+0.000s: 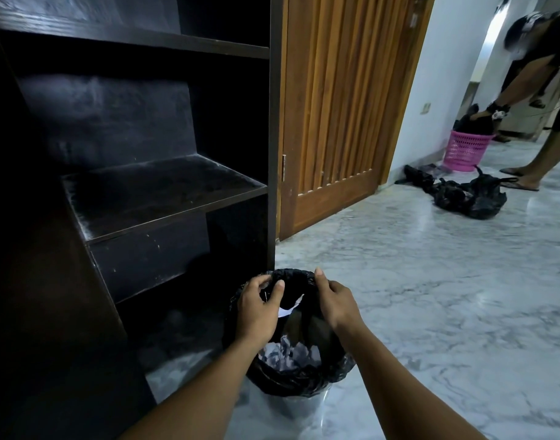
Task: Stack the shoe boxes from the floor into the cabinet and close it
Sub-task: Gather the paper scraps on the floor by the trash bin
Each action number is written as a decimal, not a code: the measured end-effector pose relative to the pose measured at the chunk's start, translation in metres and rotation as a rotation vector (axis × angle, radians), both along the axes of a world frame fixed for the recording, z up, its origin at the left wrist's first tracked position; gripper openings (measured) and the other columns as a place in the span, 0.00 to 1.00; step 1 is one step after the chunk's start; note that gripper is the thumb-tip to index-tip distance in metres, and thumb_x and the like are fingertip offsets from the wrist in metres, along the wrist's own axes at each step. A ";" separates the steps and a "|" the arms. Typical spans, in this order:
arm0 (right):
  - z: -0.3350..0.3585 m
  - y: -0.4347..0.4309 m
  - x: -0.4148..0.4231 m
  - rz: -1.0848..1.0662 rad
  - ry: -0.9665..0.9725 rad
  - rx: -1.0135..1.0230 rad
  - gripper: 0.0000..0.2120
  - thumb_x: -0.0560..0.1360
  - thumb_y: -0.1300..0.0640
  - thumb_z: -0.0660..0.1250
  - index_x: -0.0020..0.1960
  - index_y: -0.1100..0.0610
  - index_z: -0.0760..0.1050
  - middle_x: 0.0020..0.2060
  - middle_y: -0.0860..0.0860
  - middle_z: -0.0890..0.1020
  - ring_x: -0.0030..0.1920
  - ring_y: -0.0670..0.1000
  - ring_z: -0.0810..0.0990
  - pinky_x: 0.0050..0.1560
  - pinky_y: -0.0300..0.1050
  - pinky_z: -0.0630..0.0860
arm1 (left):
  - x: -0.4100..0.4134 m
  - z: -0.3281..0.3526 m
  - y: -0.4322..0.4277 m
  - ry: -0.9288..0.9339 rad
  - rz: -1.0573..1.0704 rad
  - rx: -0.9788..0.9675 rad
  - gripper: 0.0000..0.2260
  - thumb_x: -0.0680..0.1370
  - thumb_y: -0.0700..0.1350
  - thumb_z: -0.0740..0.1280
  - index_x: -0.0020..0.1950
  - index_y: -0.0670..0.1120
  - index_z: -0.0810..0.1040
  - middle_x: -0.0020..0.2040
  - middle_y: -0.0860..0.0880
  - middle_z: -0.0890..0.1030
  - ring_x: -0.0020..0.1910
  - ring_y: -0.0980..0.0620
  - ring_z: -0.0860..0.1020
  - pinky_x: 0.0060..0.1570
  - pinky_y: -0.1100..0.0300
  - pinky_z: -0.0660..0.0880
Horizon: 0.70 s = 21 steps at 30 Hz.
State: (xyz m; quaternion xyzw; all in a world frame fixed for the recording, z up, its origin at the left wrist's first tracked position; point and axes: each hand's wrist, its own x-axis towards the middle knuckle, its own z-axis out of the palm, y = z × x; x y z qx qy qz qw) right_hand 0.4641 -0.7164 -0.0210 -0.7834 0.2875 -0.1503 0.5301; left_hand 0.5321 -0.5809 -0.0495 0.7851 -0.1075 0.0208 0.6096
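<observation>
Currently both hands are holding onto a bin liner at the lower middle of the frame. There a small shiny metal waste bin (pixel 293 406) is standing on the grey-veined white marble floor (pixel 431 296), just beside the lower right corner of the tall dark wooden cabinet (pixel 164 198). The left hand (pixel 256 309) is pinching the far left rim of the crinkled black plastic liner bag (pixel 304 381) that is lining the bin, its fingers curling over the edge. The right hand (pixel 336 300) is gripping the far right rim of the same bag, thumb pointing up. Crumpled white paper (pixel 288 355) is lying inside the bag, and a small white scrap (pixel 290 309) is showing between the hands. The cabinet is filling the left half of the frame, its dark shelves showing. A slatted brown wooden door (pixel 336 106) is standing just beside its right edge at upper centre. At the upper right another person (pixel 542 58) is bending over a pink plastic basket (pixel 466 150), with loose black plastic bags (pixel 472 200) lying on the floor near their feet.
</observation>
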 end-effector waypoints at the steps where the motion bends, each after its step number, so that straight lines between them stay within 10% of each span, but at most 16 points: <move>1: -0.001 -0.001 0.000 0.003 0.002 -0.019 0.24 0.77 0.31 0.53 0.36 0.50 0.67 0.31 0.47 0.71 0.34 0.48 0.71 0.38 0.45 0.67 | 0.000 -0.001 0.000 0.001 -0.008 -0.003 0.16 0.77 0.53 0.69 0.62 0.48 0.77 0.60 0.51 0.79 0.61 0.54 0.76 0.63 0.53 0.74; 9: -0.009 -0.004 0.001 -0.006 -0.009 -0.142 0.24 0.80 0.38 0.58 0.53 0.58 0.80 0.43 0.54 0.84 0.45 0.53 0.82 0.50 0.52 0.78 | 0.001 -0.003 0.000 -0.077 0.023 0.060 0.07 0.73 0.45 0.75 0.46 0.45 0.80 0.46 0.52 0.81 0.46 0.57 0.77 0.39 0.77 0.69; 15: -0.015 -0.005 0.001 -0.011 0.001 -0.099 0.25 0.78 0.35 0.58 0.56 0.55 0.80 0.47 0.50 0.84 0.48 0.51 0.81 0.47 0.47 0.76 | 0.000 -0.008 0.001 -0.092 0.052 0.083 0.19 0.69 0.55 0.77 0.32 0.48 0.70 0.28 0.53 0.73 0.27 0.54 0.71 0.31 0.57 0.69; 21: -0.014 -0.004 -0.001 -0.016 0.004 -0.110 0.27 0.78 0.34 0.57 0.51 0.56 0.80 0.41 0.49 0.83 0.43 0.49 0.81 0.43 0.47 0.76 | 0.000 -0.010 0.002 -0.116 0.066 0.088 0.23 0.65 0.61 0.77 0.31 0.49 0.68 0.30 0.52 0.73 0.30 0.53 0.71 0.32 0.54 0.70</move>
